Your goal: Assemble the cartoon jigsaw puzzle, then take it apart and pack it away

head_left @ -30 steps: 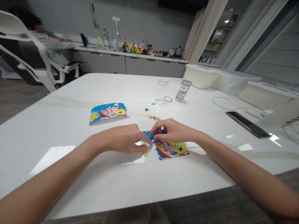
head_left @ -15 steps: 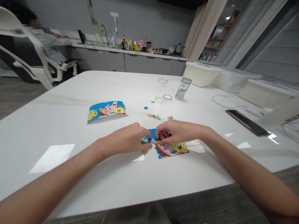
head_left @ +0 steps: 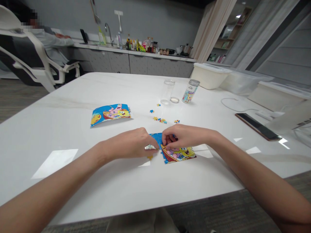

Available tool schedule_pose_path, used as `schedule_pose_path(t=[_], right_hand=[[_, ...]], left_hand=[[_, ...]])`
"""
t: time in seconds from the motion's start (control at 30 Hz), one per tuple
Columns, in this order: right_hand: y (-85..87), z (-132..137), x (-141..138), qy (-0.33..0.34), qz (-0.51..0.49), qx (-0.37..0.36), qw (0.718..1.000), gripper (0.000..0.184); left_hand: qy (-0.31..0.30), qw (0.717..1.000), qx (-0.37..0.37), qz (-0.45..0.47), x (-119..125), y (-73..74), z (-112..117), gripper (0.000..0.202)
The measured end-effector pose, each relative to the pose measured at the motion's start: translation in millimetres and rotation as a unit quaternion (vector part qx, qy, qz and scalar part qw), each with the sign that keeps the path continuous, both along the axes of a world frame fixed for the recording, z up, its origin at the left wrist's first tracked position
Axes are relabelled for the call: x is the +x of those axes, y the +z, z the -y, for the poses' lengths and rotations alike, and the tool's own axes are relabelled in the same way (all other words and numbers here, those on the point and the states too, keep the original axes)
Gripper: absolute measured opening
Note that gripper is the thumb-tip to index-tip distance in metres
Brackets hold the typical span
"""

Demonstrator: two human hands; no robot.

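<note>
A partly built cartoon jigsaw puzzle (head_left: 177, 153) lies on the white table (head_left: 121, 184) in front of me. My left hand (head_left: 132, 144) rests at its left edge, fingers curled and pinched on a small puzzle piece (head_left: 151, 147) against the puzzle's edge. My right hand (head_left: 181, 136) lies over the puzzle's top, fingers bent and pressing down on it. One loose yellow piece (head_left: 150, 157) sits just under my left hand. Several loose pieces (head_left: 160, 120) lie scattered beyond the puzzle.
A printed reference picture (head_left: 111, 114) lies to the left. A clear tube (head_left: 168, 91), its lid (head_left: 174, 100) and a labelled jar (head_left: 190, 91) stand farther back. A phone (head_left: 257, 127), cable and plastic boxes (head_left: 210, 77) sit at right. Another person sits at the far-left counter.
Both hands have drawn closer together at the puzzle's upper left corner; my left hand brought its piece against the puzzle's edge. The camera tilted slightly.
</note>
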State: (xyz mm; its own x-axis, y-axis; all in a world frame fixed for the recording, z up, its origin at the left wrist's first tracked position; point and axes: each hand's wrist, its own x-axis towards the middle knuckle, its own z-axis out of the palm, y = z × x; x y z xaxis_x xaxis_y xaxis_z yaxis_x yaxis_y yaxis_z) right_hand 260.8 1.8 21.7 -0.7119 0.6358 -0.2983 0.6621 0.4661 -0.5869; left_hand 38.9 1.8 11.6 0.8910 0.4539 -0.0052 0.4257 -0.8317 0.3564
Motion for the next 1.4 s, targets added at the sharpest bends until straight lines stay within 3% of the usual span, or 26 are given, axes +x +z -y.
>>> schedule_pose_path(t=[0.17, 0.4, 0.6, 0.7, 0.83, 0.97, 1.1, 1.4], right_hand=[[-1.1, -1, 1, 0.000, 0.000, -0.007, 1.000, 0.011], [-1.6, -2, 1, 0.001, 0.004, -0.017, 1.000, 0.011], [2.1, -2, 0, 0.008, -0.018, -0.002, 1.000, 0.011], [4.1, -5, 1, -0.037, -0.049, 0.049, 0.997, 0.014], [-2.6, -14, 7, -0.156, -0.069, 0.165, 0.971, 0.012], [-17.7, -27, 19, -0.226, 0.000, 0.271, 0.936, 0.019], [-29.6, -36, 28, -0.216, 0.063, 0.301, 0.927, 0.024], [-42.7, -38, 14, -0.136, -0.019, 0.326, 0.936, 0.024]], left_hand=[[-0.040, 0.999, 0.010, 0.001, -1, -0.9, -1, 0.024], [-0.019, 0.999, 0.033, -0.003, -4, -4.0, -3, 0.022], [0.040, 0.983, 0.162, -0.074, -18, -1.7, -17, 0.026], [0.062, 0.970, 0.210, -0.106, -27, -4.0, -27, 0.029], [0.074, 0.969, 0.203, -0.119, -33, -8.0, -35, 0.027], [0.070, 0.968, 0.206, -0.128, -31, -6.2, -32, 0.026], [0.070, 0.965, 0.215, -0.136, -28, -1.4, -27, 0.025], [0.046, 0.965, 0.220, -0.134, -21, -4.4, -20, 0.025]])
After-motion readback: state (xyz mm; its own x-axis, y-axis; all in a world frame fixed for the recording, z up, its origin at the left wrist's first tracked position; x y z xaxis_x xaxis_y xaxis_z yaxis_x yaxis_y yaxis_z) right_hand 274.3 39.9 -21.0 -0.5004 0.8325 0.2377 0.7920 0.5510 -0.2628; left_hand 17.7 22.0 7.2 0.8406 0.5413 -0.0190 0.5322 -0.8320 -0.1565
